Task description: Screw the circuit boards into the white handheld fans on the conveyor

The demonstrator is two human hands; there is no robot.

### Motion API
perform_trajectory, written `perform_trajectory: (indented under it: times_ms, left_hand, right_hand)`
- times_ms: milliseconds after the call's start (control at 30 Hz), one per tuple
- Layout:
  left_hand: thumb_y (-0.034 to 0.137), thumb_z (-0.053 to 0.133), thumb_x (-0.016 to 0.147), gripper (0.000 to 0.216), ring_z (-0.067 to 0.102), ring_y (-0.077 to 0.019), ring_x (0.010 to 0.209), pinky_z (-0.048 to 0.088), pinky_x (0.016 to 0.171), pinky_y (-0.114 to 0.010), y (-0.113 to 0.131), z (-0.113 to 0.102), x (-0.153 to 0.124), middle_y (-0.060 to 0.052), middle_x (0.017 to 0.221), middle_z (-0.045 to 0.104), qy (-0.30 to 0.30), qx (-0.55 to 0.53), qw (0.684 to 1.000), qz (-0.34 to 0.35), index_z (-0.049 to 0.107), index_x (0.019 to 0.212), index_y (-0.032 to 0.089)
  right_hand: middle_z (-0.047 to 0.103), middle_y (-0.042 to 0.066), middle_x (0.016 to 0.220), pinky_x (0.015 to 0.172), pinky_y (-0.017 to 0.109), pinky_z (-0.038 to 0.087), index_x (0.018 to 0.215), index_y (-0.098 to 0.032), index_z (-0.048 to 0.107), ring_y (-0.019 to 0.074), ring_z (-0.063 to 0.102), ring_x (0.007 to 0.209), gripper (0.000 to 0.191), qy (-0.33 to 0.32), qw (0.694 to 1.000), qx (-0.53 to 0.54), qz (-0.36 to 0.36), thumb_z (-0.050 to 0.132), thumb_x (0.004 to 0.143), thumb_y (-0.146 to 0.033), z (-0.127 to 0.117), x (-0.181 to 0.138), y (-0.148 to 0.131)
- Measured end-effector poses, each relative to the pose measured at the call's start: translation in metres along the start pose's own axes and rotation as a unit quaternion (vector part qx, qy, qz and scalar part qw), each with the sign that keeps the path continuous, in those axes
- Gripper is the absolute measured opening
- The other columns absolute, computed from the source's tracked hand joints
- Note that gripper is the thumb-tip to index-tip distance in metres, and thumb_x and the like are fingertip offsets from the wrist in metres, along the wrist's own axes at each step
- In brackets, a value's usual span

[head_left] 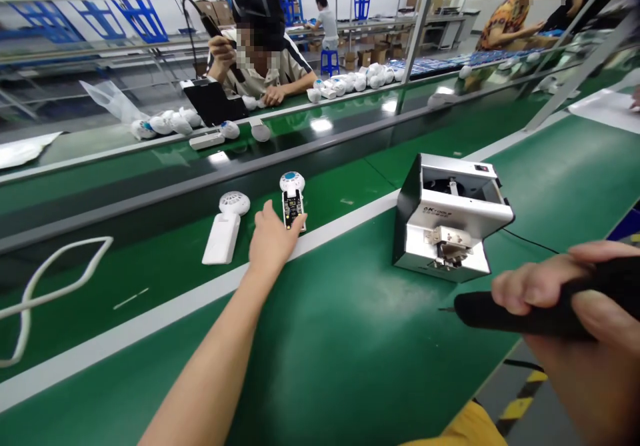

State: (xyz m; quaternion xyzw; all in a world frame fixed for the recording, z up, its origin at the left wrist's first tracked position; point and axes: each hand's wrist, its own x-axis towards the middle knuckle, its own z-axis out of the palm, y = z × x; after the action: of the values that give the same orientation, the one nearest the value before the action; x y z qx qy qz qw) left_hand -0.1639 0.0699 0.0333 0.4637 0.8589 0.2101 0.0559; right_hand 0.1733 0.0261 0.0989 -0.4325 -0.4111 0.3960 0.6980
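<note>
My left hand reaches over the belt's near edge, with thumb and fingers apart around the lower end of a small white handheld fan. The fan's handle has no cover on this side, so a dark circuit board shows. My thumb overlaps the board's lower right corner; the fingertips are left of it, and whether they touch it is unclear. My right hand is wrapped around a black electric screwdriver, its bit pointing left over the green mat. Beside my left hand lies another white fan, its handle closed.
A silver screw feeder stands on the green worktable, left of the screwdriver. A white cable loop lies on the belt at left. Across the line, a co-worker sits behind several white fans. A metal post rises at right.
</note>
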Motion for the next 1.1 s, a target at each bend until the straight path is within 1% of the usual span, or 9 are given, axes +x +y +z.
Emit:
perform_trajectory:
  times_ms: [100, 200, 333, 400, 467, 600, 800, 900, 1100]
  left_hand:
    - [0.04, 0.059, 0.085, 0.074, 0.057, -0.0404, 0.112, 0.047, 0.092, -0.046, 0.024, 0.016, 0.017, -0.029, 0.129, 0.051, -0.014, 0.026, 1.0, -0.005, 0.034, 0.142, 0.0]
    - [0.032, 0.055, 0.087, 0.051, 0.062, -0.0371, 0.103, 0.049, 0.089, -0.044, 0.012, 0.005, 0.013, -0.02, 0.114, 0.063, -0.071, 0.007, 0.997, 0.025, 0.052, 0.132, 0.008]
    - [0.048, 0.056, 0.087, 0.066, 0.056, -0.0376, 0.117, 0.048, 0.094, -0.045, -0.041, -0.012, -0.038, -0.014, 0.129, 0.059, -0.121, -0.032, 0.985, 0.122, 0.041, 0.145, 0.023]
    - [0.052, 0.057, 0.088, 0.06, 0.059, -0.0318, 0.114, 0.05, 0.092, -0.038, -0.06, -0.01, -0.074, -0.006, 0.132, 0.058, -0.157, -0.092, 0.959, 0.219, 0.042, 0.144, 0.034]
    - [0.048, 0.059, 0.089, 0.052, 0.061, -0.0275, 0.108, 0.052, 0.089, -0.033, -0.062, 0.0, -0.106, -0.003, 0.128, 0.061, -0.195, -0.121, 0.919, 0.322, 0.047, 0.139, 0.039]
    - [0.036, 0.055, 0.095, 0.052, 0.058, -0.0263, 0.107, 0.051, 0.089, -0.037, -0.012, 0.028, -0.139, -0.006, 0.129, 0.059, -0.223, -0.114, 0.872, 0.421, 0.04, 0.145, 0.036]
    - [0.028, 0.062, 0.092, 0.055, 0.051, -0.0284, 0.104, 0.048, 0.088, -0.045, 0.075, 0.05, -0.143, -0.009, 0.128, 0.058, -0.259, -0.056, 0.813, 0.518, 0.042, 0.143, 0.022]
    - [0.03, 0.06, 0.093, 0.053, 0.05, -0.0287, 0.102, 0.047, 0.084, -0.044, 0.088, 0.052, -0.147, -0.009, 0.126, 0.059, -0.255, -0.012, 0.808, 0.531, 0.042, 0.142, 0.021]
    - [0.034, 0.063, 0.092, 0.055, 0.049, -0.0276, 0.101, 0.042, 0.079, -0.043, 0.085, 0.054, -0.15, -0.003, 0.129, 0.058, -0.249, -0.008, 0.826, 0.506, 0.041, 0.142, 0.03]
  right_hand:
    - [0.058, 0.003, 0.06, 0.053, 0.051, 0.05, 0.092, -0.028, 0.064, 0.026, 0.056, 0.051, 0.03, -0.08, 0.997, -0.017, -0.012, 0.073, 0.065, -0.019, 0.0, 0.0, -0.006]
    - [0.061, 0.001, 0.062, 0.055, 0.046, 0.051, 0.099, -0.027, 0.06, 0.024, 0.057, 0.053, 0.028, -0.11, 0.993, -0.013, -0.052, 0.071, 0.074, -0.019, -0.006, 0.008, -0.005]
    - [0.062, -0.001, 0.061, 0.058, 0.042, 0.049, 0.099, -0.025, 0.057, 0.0219, 0.057, 0.053, 0.025, -0.097, 0.991, -0.012, -0.088, 0.069, 0.078, -0.018, -0.004, 0.022, -0.003]
    - [0.061, -0.003, 0.06, 0.057, 0.04, 0.048, 0.097, -0.025, 0.056, 0.0208, 0.056, 0.051, 0.024, -0.081, 0.992, 0.002, -0.097, 0.068, 0.077, -0.018, 0.004, 0.029, -0.003]
    - [0.059, -0.004, 0.058, 0.055, 0.04, 0.048, 0.094, -0.025, 0.055, 0.02, 0.055, 0.048, 0.023, -0.07, 0.992, 0.02, -0.105, 0.069, 0.076, -0.02, 0.013, 0.035, -0.004]
    - [0.058, -0.005, 0.056, 0.051, 0.038, 0.048, 0.092, -0.025, 0.054, 0.0189, 0.054, 0.046, 0.022, -0.048, 0.989, 0.031, -0.139, 0.068, 0.075, -0.021, 0.03, 0.042, -0.006]
    - [0.058, -0.005, 0.058, 0.051, 0.037, 0.05, 0.092, -0.024, 0.055, 0.0177, 0.055, 0.046, 0.019, -0.065, 0.98, 0.026, -0.187, 0.067, 0.078, -0.019, 0.039, 0.045, 0.004]
    - [0.058, -0.005, 0.058, 0.05, 0.036, 0.051, 0.091, -0.023, 0.055, 0.0174, 0.056, 0.045, 0.019, -0.076, 0.977, 0.018, -0.199, 0.068, 0.078, -0.022, 0.04, 0.048, 0.01]
    - [0.06, -0.005, 0.06, 0.053, 0.035, 0.053, 0.095, -0.023, 0.054, 0.0169, 0.057, 0.048, 0.02, -0.13, 0.974, 0.016, -0.185, 0.067, 0.08, -0.021, 0.034, 0.042, 0.007]
